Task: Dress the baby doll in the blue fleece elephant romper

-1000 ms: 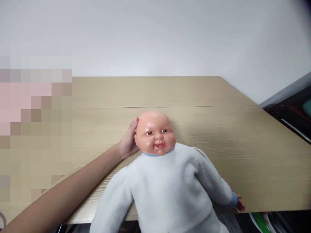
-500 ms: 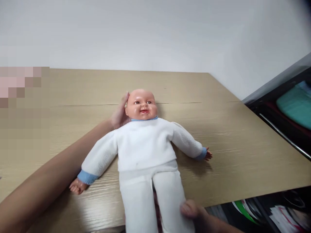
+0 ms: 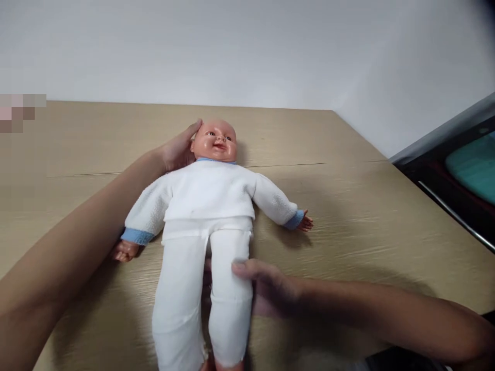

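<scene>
One soft-bodied baby doll (image 3: pixel 211 193) with a bald pinkish plastic head (image 3: pixel 216 141), white fleece top, sky-blue cuffs and white trousers lies face up, feet toward the wearer, over the pale wood-grain table (image 3: pixel 371 221). Whether its back fully rests on the wood: cannot tell.

Left hand (image 3: pixel 177 153): cupped against the side of the head, fingertips showing beside it, remaining fingers hidden behind; probably there to prop the head, since hard plastic on a cloth body likely flops. Right hand (image 3: pixel 273 286): gripping the doll's left leg, thumb across the top, fingers curled underneath and peeking between the legs; likely to steady the lower half. Holding both ends seems meant to keep the body straight.

Doll's arms spread loosely outward, neither hand on them. Behind: plain whitish wall (image 3: pixel 232 56). Far right: black object with teal section (image 3: pixel 475 165), too cropped to name.
</scene>
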The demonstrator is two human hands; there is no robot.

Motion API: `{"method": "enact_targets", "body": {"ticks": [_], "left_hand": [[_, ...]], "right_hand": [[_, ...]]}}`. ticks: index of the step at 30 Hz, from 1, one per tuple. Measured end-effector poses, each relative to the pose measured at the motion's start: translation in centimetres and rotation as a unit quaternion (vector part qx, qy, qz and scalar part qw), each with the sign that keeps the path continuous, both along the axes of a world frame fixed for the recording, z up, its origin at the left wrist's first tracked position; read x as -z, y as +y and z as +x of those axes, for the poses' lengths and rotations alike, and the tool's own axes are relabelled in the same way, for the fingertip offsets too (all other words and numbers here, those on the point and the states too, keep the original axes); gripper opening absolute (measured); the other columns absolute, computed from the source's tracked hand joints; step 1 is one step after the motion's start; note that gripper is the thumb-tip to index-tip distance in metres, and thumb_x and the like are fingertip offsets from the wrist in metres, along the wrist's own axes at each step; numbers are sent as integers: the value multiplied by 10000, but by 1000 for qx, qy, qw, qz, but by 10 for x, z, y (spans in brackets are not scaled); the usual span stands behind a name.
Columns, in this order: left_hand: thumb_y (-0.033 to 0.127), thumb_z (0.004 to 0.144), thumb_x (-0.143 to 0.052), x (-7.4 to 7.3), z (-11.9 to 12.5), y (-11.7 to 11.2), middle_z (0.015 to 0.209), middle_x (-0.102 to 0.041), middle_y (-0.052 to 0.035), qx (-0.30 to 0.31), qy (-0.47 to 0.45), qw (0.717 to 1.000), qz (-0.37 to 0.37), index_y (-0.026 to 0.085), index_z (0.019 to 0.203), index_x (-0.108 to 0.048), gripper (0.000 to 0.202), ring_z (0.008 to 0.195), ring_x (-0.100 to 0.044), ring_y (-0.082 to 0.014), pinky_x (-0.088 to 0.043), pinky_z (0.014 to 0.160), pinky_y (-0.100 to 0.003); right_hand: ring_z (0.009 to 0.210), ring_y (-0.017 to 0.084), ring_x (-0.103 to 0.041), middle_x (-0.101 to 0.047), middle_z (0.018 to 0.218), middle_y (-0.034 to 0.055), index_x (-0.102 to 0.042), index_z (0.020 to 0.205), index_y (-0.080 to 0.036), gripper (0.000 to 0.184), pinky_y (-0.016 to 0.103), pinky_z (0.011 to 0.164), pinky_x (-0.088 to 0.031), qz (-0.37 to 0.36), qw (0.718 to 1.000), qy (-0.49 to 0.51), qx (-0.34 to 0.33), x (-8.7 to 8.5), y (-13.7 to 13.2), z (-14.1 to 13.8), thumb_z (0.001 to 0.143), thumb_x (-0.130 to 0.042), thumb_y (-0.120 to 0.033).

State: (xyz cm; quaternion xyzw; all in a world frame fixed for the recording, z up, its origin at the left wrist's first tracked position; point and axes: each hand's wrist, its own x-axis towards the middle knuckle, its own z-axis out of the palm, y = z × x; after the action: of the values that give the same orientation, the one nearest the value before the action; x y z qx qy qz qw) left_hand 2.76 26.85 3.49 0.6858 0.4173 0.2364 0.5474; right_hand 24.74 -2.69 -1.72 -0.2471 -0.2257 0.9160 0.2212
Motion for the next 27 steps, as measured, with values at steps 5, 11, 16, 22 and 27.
{"method": "enact_targets", "body": {"ticks": [5, 11, 16, 22, 27], "left_hand": [[940, 1045, -155, 0, 0, 21, 1603, -714, -157, -13, -81, 993, -88, 97, 1584, -628, 1107, 1666, -476, -435, -384, 1390, -588], [763, 1121, 23, -2, -2, 12, 1554, -725, -149, 1, -52, 999, -3, 44, 1574, -623, 1067, 1662, -354, -506, -364, 1267, -615], [745, 1161, -172, 2, -2, 2, 1556, -731, -133, 3, -106, 994, -21, 42, 1590, -587, 923, 1632, -447, -484, -419, 1290, -587], [735, 1180, -197, 8, -6, 8, 1565, -737, -122, 33, -138, 988, -55, 40, 1545, -604, 884, 1664, -455, -406, -380, 1375, -514], [807, 1132, -331, 11, -9, 10, 1520, -777, -108, 30, -168, 984, -47, 140, 1396, -745, 829, 1637, -522, -418, -433, 1373, -547]], "right_hand": [[1365, 293, -718, -762, 1471, 132, -778, 1469, -248, 772, 439, 1278, -472, 18, 997, 55, 42, -12, 23, 4, 891, -812, -759], [1321, 284, -741, -770, 1473, 123, -745, 1496, -249, 697, 478, 1248, -503, 22, 998, 31, 49, -30, 22, 9, 973, -748, -710], [1389, 321, -730, -797, 1393, 104, -709, 1537, -195, 663, 549, 1242, -457, 45, 997, -1, 57, -37, 19, 9, 1037, -542, -597], [1320, 310, -766, -780, 1452, 133, -720, 1556, -217, 708, 488, 1177, -539, 46, 997, 16, 56, -28, 20, 9, 1013, -624, -661], [1299, 330, -783, -786, 1447, 132, -725, 1565, -237, 690, 485, 1133, -573, 58, 997, 21, 55, -19, 16, 11, 1044, -580, -665]]}}
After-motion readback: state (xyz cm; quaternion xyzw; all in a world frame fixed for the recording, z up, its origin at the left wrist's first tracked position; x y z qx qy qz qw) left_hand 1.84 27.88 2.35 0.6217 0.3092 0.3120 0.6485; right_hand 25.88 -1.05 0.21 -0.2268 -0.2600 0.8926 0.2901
